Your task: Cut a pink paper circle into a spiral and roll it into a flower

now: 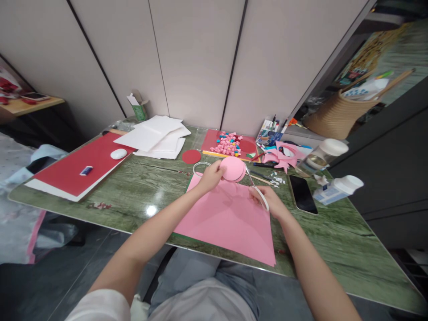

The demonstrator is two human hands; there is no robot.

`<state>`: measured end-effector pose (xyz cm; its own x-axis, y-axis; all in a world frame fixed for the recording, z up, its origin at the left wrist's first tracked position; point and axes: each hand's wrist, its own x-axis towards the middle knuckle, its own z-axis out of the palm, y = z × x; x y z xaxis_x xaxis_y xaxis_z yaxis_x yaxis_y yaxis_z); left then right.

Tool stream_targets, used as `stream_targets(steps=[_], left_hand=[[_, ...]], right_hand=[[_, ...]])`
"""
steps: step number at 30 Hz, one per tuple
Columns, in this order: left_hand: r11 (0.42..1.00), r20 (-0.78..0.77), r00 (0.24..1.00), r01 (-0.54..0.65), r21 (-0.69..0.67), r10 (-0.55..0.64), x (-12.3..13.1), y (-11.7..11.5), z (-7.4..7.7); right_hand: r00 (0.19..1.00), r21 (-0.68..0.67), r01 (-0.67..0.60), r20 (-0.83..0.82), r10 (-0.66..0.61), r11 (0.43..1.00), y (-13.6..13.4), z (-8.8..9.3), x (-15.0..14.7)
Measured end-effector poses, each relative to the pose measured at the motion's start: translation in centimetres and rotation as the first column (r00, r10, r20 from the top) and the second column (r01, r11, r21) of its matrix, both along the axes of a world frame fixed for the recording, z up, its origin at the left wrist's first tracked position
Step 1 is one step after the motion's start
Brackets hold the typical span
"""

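Pinched in my left hand (211, 175) are pink paper circles (233, 168), stacked and slightly offset, held up over the table. My right hand (267, 199) grips a pair of scissors (261, 198) with white handles, its blades pointing up along the right edge of the circles. Whether the blades touch the paper I cannot tell. Beneath both hands lie large pink paper sheets (227, 223), with a green edge showing under them. A roll of tape (197, 166) rests just behind my left hand, and a red paper circle (191, 156) lies farther back.
Pink paper scraps (282, 154), a black phone (302, 194) and two bottles (339, 189) stand or lie at the right. Small pink folded pieces (229, 145) sit at the back. White sheets (157, 133) and a red board (76, 167) occupy the left.
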<state>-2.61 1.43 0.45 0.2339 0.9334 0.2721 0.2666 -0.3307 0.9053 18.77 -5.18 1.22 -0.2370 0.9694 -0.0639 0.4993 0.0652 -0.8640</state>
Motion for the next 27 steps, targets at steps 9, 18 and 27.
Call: stream_targets(steps=[9,18,27], left_hand=[[1.000,0.074,0.997,-0.003,-0.020,0.004,0.10,-0.17,0.49],[0.999,0.114,0.993,-0.039,-0.014,0.041,0.07,-0.14,0.24],[0.965,0.465,0.884,0.160,-0.207,-0.047,0.89,-0.16,-0.04]], right_hand=[[1.000,0.017,0.003,0.018,-0.003,1.000,0.04,-0.19,-0.05],[1.000,0.023,0.007,0.030,-0.007,1.000,0.11,-0.44,0.06],[0.999,0.029,0.003,0.039,-0.004,1.000,0.07,-0.30,0.01]])
